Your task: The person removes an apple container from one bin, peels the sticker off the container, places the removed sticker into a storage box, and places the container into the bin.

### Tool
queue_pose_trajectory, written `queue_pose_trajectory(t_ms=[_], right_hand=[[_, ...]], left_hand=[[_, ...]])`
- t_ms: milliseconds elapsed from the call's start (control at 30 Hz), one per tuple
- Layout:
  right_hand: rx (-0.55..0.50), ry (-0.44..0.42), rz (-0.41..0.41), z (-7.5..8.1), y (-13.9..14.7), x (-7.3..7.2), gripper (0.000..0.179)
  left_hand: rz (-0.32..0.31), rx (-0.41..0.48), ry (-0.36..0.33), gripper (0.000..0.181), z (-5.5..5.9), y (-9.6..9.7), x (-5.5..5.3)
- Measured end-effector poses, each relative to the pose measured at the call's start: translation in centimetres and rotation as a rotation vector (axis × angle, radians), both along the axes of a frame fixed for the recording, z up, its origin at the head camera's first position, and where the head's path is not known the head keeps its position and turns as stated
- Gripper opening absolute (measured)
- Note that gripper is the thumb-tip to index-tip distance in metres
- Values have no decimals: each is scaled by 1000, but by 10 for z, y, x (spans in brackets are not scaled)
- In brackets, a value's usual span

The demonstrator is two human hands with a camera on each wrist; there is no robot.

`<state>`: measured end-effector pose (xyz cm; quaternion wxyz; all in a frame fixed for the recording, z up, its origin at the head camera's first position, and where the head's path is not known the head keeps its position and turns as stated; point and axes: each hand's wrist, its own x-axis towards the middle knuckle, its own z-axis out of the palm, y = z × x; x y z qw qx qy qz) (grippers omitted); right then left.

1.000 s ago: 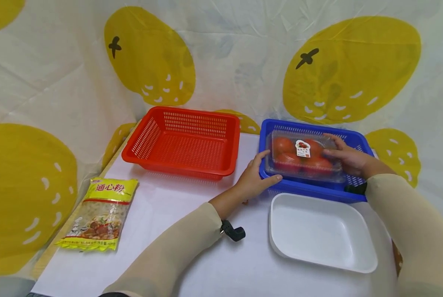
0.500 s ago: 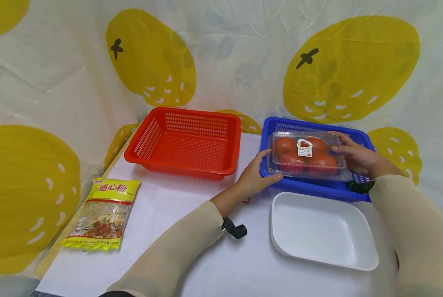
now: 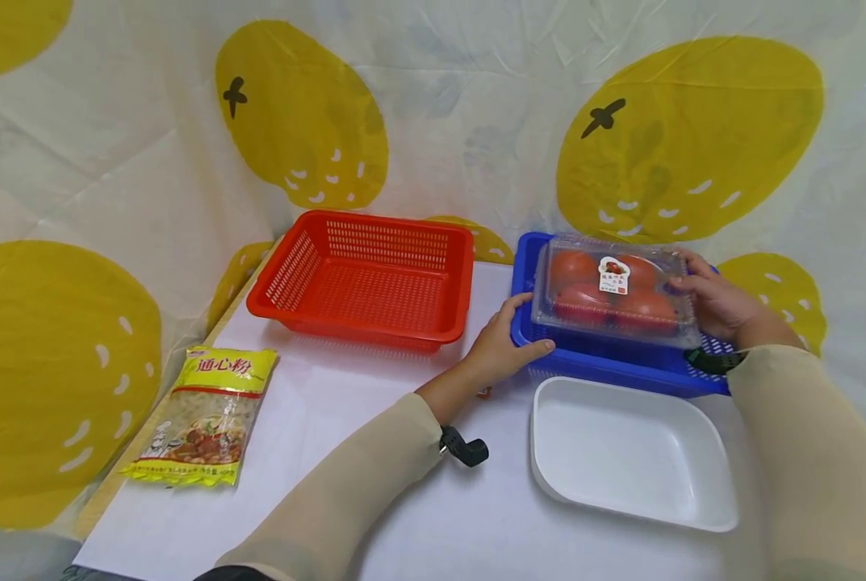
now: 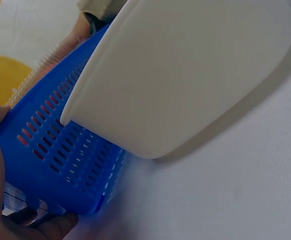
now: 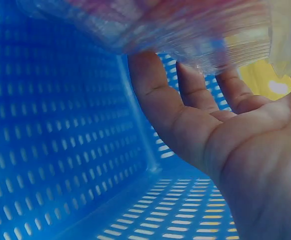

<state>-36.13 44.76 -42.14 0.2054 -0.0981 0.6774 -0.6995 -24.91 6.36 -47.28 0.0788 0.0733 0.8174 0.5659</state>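
In the head view, a clear plastic box of tomatoes with a white label is raised over the blue basket at the back right. My right hand grips the box's right end, thumb on top and fingers at the far side. The right wrist view has the box well above the basket's slotted bottom. With my left hand I hold the basket's left rim; the left wrist view puts thumb and fingers round the rim near a corner of the basket.
A white tray stands right in front of the blue basket. The red basket is at the back left, with a yellow bag of macaroni lying before it. Behind the table hangs a patterned cloth.
My right hand has lifted the tomato box up out of the blue basket and a little to the right. The left hand keeps its hold on the rim.
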Motion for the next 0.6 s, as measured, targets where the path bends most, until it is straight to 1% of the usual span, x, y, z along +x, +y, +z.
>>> queue_pose_trajectory(t_ms=[133, 300, 467, 600], right_hand=[[-58, 13, -14, 3, 1, 2, 53], [-170, 44, -39, 11, -2, 8, 46], [-220, 68, -44, 29, -8, 14, 49], [-274, 51, -31, 45, -13, 21, 50]], left_hand=[[2, 1, -1, 90, 1, 1, 0], [-1, -9, 12, 91, 2, 1, 0], [-1, -24, 22, 94, 2, 1, -1], [13, -71, 27, 96, 3, 0, -1]])
